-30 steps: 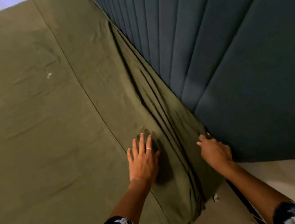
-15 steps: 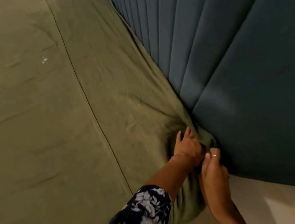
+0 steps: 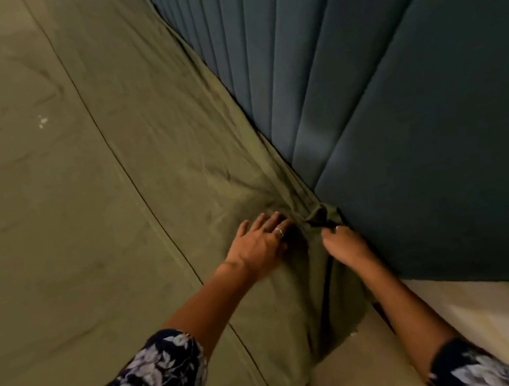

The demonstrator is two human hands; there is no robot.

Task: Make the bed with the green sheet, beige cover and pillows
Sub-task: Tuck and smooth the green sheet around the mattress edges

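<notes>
- the sheet [image 3: 93, 215] covers the bed, bunched at the corner by the headboard [image 3: 396, 91].
- left hand [image 3: 259, 246] presses flat on the sheet there, fingers straight.
- right hand [image 3: 347, 245] pinches the sheet's edge at the corner.
- tucking unfinished; cover and pillows not in view, likely still to come.
</notes>
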